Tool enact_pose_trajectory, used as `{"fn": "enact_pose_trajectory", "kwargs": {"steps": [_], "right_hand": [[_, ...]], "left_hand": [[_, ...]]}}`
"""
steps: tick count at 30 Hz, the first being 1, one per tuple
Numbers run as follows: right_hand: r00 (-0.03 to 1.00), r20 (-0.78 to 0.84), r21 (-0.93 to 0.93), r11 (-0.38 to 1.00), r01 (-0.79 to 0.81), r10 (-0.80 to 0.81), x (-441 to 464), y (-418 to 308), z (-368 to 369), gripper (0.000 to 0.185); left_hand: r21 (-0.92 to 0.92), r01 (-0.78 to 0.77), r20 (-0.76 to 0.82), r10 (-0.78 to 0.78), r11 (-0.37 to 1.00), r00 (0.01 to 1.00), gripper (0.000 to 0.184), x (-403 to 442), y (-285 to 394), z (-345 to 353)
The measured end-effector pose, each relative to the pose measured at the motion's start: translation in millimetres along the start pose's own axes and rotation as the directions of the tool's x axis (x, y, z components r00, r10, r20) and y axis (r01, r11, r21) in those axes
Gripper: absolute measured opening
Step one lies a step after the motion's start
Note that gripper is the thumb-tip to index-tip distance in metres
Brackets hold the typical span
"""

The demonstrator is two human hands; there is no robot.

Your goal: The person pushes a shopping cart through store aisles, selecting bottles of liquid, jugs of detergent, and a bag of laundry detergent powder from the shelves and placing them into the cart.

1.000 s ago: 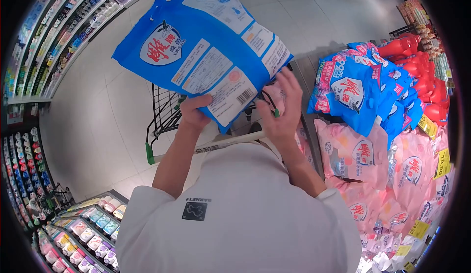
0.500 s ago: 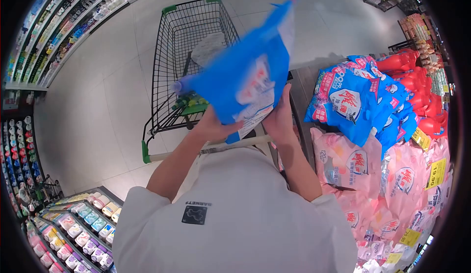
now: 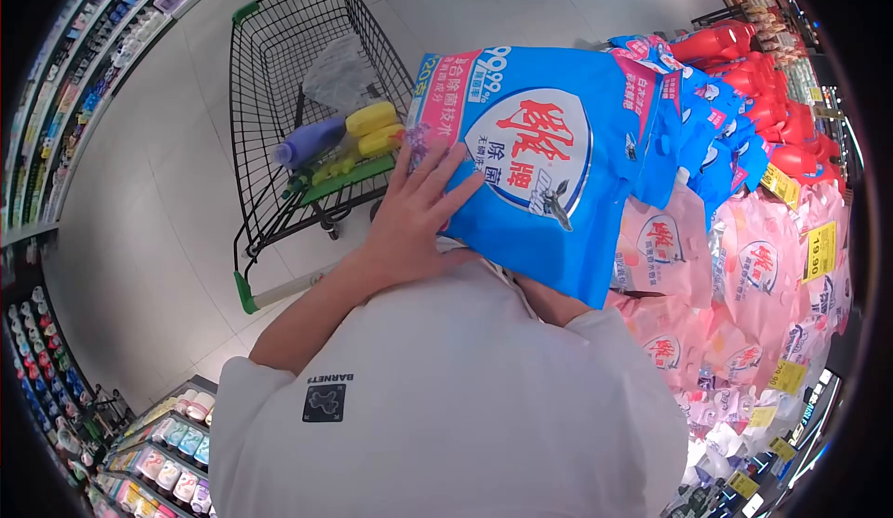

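A large blue bag of washing powder (image 3: pixel 595 169) with a white-and-red logo faces up in front of my chest. My left hand (image 3: pixel 423 206) lies against its left side, fingers spread over the pink strip and the printed front. My right forearm (image 3: pixel 555 304) runs under the bag's lower edge; the bag hides my right hand, which supports it from below or behind. To the left stands a wire shopping cart (image 3: pixel 244 118). Inside it are a purple bottle (image 3: pixel 312 141), yellow packages (image 3: pixel 374 127) and a clear plastic bag (image 3: pixel 339 73).
On the right, more blue bags (image 3: pixel 702 132) are piled beside pink bags (image 3: pixel 758 258) and red bottles (image 3: pixel 791 146). Yellow price tags (image 3: pixel 819 250) hang along the stack. Shelves of bottles (image 3: pixel 121 44) line the left, with a lower display (image 3: pixel 172 453) of bottles at bottom left.
The blue bag has turned from a blurred, tilted position to lie with its printed front up, further right. My right hand has gone out of sight beneath it. The view has shifted right.
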State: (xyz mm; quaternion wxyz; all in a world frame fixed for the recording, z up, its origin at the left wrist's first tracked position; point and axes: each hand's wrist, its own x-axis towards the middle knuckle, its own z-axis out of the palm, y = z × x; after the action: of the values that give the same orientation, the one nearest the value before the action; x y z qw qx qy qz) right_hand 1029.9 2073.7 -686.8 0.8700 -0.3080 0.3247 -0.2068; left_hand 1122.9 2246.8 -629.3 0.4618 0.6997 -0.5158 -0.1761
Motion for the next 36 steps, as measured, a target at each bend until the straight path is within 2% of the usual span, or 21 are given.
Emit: {"fn": "enact_pose_trajectory", "kwargs": {"steps": [5, 7, 8, 10, 11, 13, 14, 17, 19, 20, 22, 23, 24, 25, 26, 28, 30, 32, 34, 35, 36], "right_hand": [[0.999, -0.008, 0.057, 0.997, -0.044, 0.044, 11, 10, -3, 0.068], [0.998, -0.009, 0.080, 0.995, -0.054, 0.055, 16, 15, -3, 0.068], [0.998, -0.014, 0.089, 0.994, -0.059, 0.060, 18, 17, -4, 0.068], [0.997, -0.010, 0.106, 0.992, -0.070, 0.072, 24, 23, -5, 0.068], [0.997, -0.009, 0.112, 0.991, -0.079, 0.080, 27, 26, -4, 0.069], [0.995, -0.006, 0.117, 0.988, -0.097, 0.098, 34, 34, -2, 0.069], [0.994, -0.004, 0.118, 0.988, -0.104, 0.105, 38, 38, -1, 0.069], [0.992, 0.011, 0.127, 0.984, -0.123, 0.122, 47, 51, 0, 0.070], [0.991, 0.023, 0.137, 0.982, -0.131, 0.129, 55, 60, -2, 0.070], [0.991, 0.032, 0.138, 0.981, -0.134, 0.131, 59, 64, -3, 0.070], [0.991, 0.051, 0.139, 0.981, -0.132, 0.126, 66, 70, -1, 0.071], [0.991, 0.057, 0.139, 0.982, -0.131, 0.124, 68, 72, 0, 0.071], [0.990, 0.060, 0.142, 0.981, -0.132, 0.124, 67, 73, 9, 0.071], [0.993, -0.013, 0.092, 0.989, -0.112, 0.114, 66, 72, 24, 0.071], [0.991, -0.085, 0.041, 0.995, -0.096, 0.099, 67, 73, 33, 0.071], [0.993, -0.093, 0.038, 0.997, -0.074, 0.077, 77, 89, 25, 0.068], [1.000, 0.024, 0.068, 0.997, -0.022, 0.020, 94, 106, 13, 0.071], [0.998, 0.043, 0.069, 0.997, -0.045, 0.042, 103, 116, 16, 0.069], [0.996, 0.064, 0.068, 0.995, -0.069, 0.065, 100, 114, 28, 0.068], [0.992, -0.027, -0.238, 0.963, -0.127, 0.124, 94, 106, 38, 0.066], [0.980, -0.130, -0.513, 0.835, -0.196, 0.150, 89, 100, 46, 0.065]], "left_hand": [[-0.091, -0.066, 0.050, 0.070, 0.994, 0.996, 0.078, 1, 6, -8], [-0.221, -0.096, 0.045, 0.108, 0.971, 0.993, 0.071, -1, 9, -7], [-0.218, -0.096, 0.047, 0.109, 0.971, 0.993, 0.071, 0, 12, -8], [-0.429, 0.018, 0.110, 0.032, 0.903, 0.993, 0.079, 5, 19, -14], [-0.422, 0.019, 0.108, 0.029, 0.906, 0.994, 0.079, 9, 23, -17], [-0.455, 0.014, -0.008, -0.019, 0.890, 1.000, 0.087, 19, 29, -27], [-0.447, 0.017, -0.011, -0.025, 0.894, 1.000, 0.087, 23, 31, -32], [-0.315, 0.110, -0.035, -0.128, 0.943, 0.991, 0.087, 33, 35, -49], [-0.067, 0.248, 0.057, -0.244, 0.967, 0.968, 0.079, 35, 39, -59], [-0.062, 0.248, 0.057, -0.245, 0.967, 0.968, 0.079, 37, 36, -64], [0.060, 0.286, 0.124, -0.292, 0.956, 0.948, 0.058, 41, 24, -80], [0.064, 0.287, 0.125, -0.293, 0.956, 0.948, 0.058, 46, 21, -91], [0.136, 0.358, 0.141, -0.376, 0.924, 0.916, 0.048, 54, 17, -103], [0.208, 0.423, 0.149, -0.456, 0.882, 0.877, 0.039, 60, 11, -112], [0.211, 0.422, 0.147, -0.456, 0.882, 0.878, 0.039, 63, -1, -120], [0.197, 0.363, 0.130, -0.392, 0.911, 0.911, 0.032, 68, -26, -136], [0.238, 0.373, 0.099, -0.405, 0.897, 0.909, 0.030, 75, -38, -146], [0.275, 0.386, 0.072, -0.419, 0.881, 0.905, 0.029, 83, -60, -154], [0.254, 0.452, -0.031, -0.460, 0.855, 0.887, 0.024, 90, -98, -159], [0.259, 0.451, -0.032, -0.460, 0.854, 0.888, 0.024, 90, -113, -165], [0.322, 0.438, -0.080, -0.437, 0.839, 0.896, 0.022, 92, -126, -171]]}}
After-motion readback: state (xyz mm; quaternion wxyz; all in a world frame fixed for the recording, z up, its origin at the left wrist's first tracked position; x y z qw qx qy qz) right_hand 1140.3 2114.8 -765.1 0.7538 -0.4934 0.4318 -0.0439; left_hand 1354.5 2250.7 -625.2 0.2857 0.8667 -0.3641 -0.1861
